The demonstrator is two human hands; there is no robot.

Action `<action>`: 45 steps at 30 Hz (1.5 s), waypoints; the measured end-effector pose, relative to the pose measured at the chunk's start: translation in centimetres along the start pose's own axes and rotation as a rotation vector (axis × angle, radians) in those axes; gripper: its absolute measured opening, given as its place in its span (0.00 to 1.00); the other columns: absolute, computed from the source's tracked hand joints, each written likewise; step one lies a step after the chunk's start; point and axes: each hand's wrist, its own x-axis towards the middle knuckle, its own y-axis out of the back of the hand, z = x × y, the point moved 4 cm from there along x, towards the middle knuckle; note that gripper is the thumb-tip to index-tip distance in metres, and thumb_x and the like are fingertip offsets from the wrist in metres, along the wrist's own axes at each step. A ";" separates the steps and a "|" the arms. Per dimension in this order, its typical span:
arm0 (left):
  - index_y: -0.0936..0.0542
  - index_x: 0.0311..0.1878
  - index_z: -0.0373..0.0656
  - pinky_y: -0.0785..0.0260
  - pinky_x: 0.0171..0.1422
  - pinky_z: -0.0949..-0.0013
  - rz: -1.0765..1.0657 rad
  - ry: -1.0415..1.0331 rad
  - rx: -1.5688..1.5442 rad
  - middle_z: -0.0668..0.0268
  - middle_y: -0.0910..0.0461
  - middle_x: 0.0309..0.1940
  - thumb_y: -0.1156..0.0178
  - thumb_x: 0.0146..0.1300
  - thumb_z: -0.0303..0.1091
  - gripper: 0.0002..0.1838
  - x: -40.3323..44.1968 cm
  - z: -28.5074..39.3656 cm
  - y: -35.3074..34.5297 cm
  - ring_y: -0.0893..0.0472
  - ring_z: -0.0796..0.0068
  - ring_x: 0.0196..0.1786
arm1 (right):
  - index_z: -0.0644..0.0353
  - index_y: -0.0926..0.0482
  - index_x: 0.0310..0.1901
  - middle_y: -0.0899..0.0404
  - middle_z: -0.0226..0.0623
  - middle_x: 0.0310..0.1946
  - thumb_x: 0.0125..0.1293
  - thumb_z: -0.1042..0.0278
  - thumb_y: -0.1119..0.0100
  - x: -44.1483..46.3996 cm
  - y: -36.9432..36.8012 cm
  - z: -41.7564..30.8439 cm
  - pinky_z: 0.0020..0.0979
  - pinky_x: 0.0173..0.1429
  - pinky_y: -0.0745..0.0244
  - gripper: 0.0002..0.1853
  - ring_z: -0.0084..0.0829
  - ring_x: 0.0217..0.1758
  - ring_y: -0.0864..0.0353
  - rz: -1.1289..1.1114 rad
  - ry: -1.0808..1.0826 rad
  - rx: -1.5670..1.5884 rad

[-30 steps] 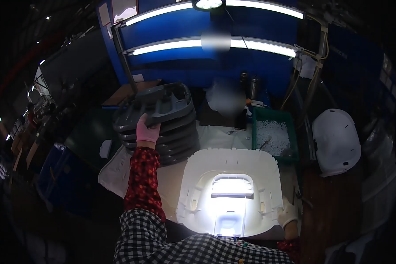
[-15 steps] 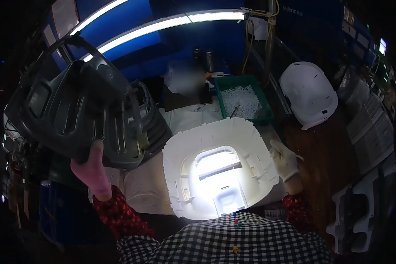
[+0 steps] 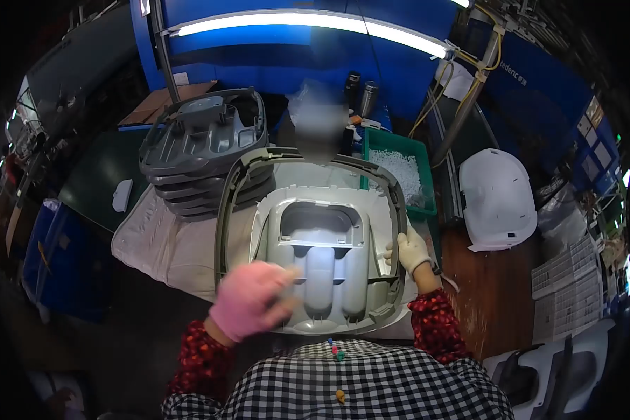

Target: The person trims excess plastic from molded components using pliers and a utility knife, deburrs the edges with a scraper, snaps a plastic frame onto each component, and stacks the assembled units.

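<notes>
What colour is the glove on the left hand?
The glove is pink; it shows best in the head view.

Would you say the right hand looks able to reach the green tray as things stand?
Probably yes: the green tray lies just beyond the right hand, and nothing seems to block its near right corner.

Left glove (image 3: 252,301): pink
Right glove (image 3: 411,252): off-white
Sleeves (image 3: 437,318): red, dark mottling
Checked garment (image 3: 371,381): black-and-white gingham (the busiest pattern here)
Ring-shaped rim (image 3: 222,231): olive-grey
Stacked moulded frames (image 3: 206,143): dark grey
Plastic tray (image 3: 431,189): green
Pellets (image 3: 397,169): white
Back panel (image 3: 252,77): blue
</notes>
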 end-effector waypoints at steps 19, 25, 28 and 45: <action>0.22 0.44 0.37 0.32 0.44 0.52 0.043 0.960 -0.131 0.45 0.21 0.33 0.50 0.67 0.42 0.17 -4.5 -11.9 -2.9 0.23 0.42 0.40 | 0.45 0.41 0.69 0.22 0.62 0.45 0.70 0.56 0.62 -0.1 4.6 -3.6 0.54 0.55 0.31 0.26 0.61 0.49 0.23 0.145 0.132 -0.979; 0.22 0.42 0.36 0.32 0.44 0.50 -0.012 0.953 -0.056 0.44 0.21 0.34 0.51 0.66 0.43 0.18 -3.5 -12.1 -3.7 0.23 0.41 0.41 | 0.46 0.40 0.69 0.23 0.61 0.48 0.70 0.55 0.62 -0.1 5.2 -3.5 0.52 0.59 0.32 0.26 0.59 0.53 0.24 0.147 0.061 -0.987; 0.22 0.43 0.37 0.32 0.45 0.50 0.015 0.932 -0.023 0.45 0.21 0.34 0.51 0.66 0.43 0.17 -3.6 -12.4 -3.5 0.23 0.41 0.41 | 0.45 0.41 0.69 0.23 0.62 0.48 0.70 0.55 0.62 0.0 5.3 -3.5 0.53 0.59 0.32 0.26 0.59 0.53 0.24 0.164 0.062 -0.978; 0.22 0.44 0.34 0.31 0.44 0.55 -0.049 0.996 -0.131 0.44 0.21 0.33 0.50 0.65 0.42 0.18 -3.4 -13.1 -3.7 0.22 0.43 0.38 | 0.45 0.42 0.69 0.26 0.65 0.52 0.70 0.61 0.62 -1.7 4.2 -5.8 0.51 0.59 0.30 0.26 0.59 0.55 0.24 0.150 -0.106 -1.026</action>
